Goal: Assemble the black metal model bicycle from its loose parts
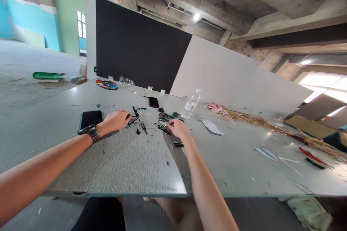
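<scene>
On the tabletop [121,158], both hands are laid among small dark green and black parts.
A phone [90,118] lies just beside the left wrist. The left hand [116,120] is curled, its fingers resting on a black tool [135,112]; the right hand [177,128] is pinched closed on a dark part [165,129]. A bottle [191,104] stands beyond.

Small dark parts [162,127] under right hand [177,128] — too small, blurred to identify.
</scene>
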`<state>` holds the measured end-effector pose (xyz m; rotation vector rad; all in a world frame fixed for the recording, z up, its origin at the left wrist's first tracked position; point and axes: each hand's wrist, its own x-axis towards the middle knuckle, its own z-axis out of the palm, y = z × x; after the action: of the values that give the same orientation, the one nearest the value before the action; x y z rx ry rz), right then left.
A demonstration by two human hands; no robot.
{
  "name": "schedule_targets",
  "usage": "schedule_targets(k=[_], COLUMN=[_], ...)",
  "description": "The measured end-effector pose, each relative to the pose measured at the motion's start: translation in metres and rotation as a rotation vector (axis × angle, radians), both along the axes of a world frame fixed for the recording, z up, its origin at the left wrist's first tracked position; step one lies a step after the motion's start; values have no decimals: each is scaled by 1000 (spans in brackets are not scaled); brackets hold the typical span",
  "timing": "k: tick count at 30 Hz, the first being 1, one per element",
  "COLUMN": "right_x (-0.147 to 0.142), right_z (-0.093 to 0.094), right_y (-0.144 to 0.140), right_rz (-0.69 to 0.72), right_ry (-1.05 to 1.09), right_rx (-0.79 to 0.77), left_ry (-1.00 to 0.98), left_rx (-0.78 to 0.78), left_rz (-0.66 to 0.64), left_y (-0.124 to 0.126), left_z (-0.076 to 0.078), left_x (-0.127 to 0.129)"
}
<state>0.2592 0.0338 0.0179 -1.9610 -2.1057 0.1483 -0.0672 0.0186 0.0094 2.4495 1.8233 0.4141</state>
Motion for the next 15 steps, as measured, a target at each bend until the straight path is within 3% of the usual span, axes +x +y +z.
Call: schedule_targets(k=[10, 13, 15], right_x=[-1, -6, -17], right_z=[3, 9, 12], right_y=[-7, -12, -16], right_rz=[-40, -40, 47], right_ry=[-22, 20, 100], right_rx=[15, 148, 281], left_ry=[-108, -120, -160], left_rx=[31, 241, 420], left_rz=[32, 55, 28], left_y=[-3, -8, -14], left_z=[1, 9, 16], left_x=[-1, 2, 8])
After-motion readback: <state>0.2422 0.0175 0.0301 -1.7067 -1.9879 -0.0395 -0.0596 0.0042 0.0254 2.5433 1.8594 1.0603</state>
